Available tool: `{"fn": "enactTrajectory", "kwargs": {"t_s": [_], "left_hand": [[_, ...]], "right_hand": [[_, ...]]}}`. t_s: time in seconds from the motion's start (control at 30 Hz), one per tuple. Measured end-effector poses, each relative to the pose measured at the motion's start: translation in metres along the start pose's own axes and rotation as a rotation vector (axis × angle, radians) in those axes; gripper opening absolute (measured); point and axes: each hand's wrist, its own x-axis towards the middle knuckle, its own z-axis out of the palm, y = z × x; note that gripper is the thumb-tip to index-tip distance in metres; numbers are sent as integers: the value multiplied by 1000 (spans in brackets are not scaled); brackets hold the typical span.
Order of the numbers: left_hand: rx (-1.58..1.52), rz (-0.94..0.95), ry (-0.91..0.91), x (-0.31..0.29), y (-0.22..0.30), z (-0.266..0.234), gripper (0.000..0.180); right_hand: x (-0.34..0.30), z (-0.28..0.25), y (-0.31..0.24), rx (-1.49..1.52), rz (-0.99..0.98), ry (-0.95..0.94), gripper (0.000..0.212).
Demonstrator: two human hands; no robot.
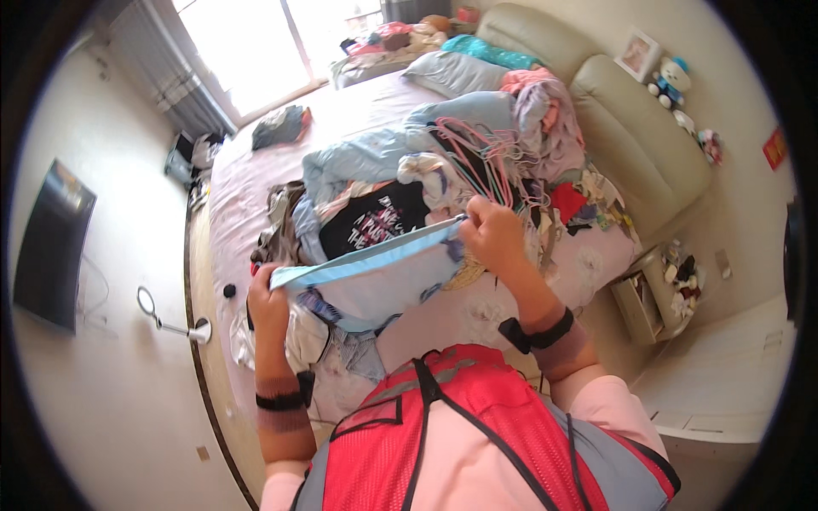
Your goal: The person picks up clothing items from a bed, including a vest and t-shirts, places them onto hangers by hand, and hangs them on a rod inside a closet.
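Your left hand (269, 300) and right hand (494, 237) grip a pale-blue cloth (375, 285), spread, unfolded; at frame centre, clothes (379, 217) heaped on the bed (243, 192) look unsorted.

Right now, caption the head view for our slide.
Left hand and right hand hold cloth over a bed heaped with clothes.

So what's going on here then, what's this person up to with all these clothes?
The person is holding a light blue and white cloth item stretched out above the bed, the left hand gripping one end of its top edge and the right hand the other. Just beyond it lie a black printed garment and other rumpled clothes, with a bunch of pastel hangers farther to the right. Denim shorts lie nearer the person.
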Motion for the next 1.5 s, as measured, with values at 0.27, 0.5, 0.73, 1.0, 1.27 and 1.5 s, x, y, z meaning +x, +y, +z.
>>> {"fn": "enactTrajectory", "kwargs": {"t_s": [0.27,0.5,0.73,1.0,1.27,1.5], "left_hand": [[-770,-581,-254,-34,-21,35,16],[-794,-471,-336,-38,-4,71,14],[-714,-705,-329,-35,26,101,12],[-612,-619,-278,-38,38,140,16],[-516,-624,-329,-25,50,159,18],[-497,-792,-351,-21,70,181,15]], "right_hand": [[-38,32,43,99,162,-333,16],[-66,79,129,174,175,-658,29],[-70,72,237,279,582,-824,23],[-144,100,378,573,1115,-593,15],[-255,155,518,407,1498,-68,9],[-255,171,520,125,1410,-127,30]]}}
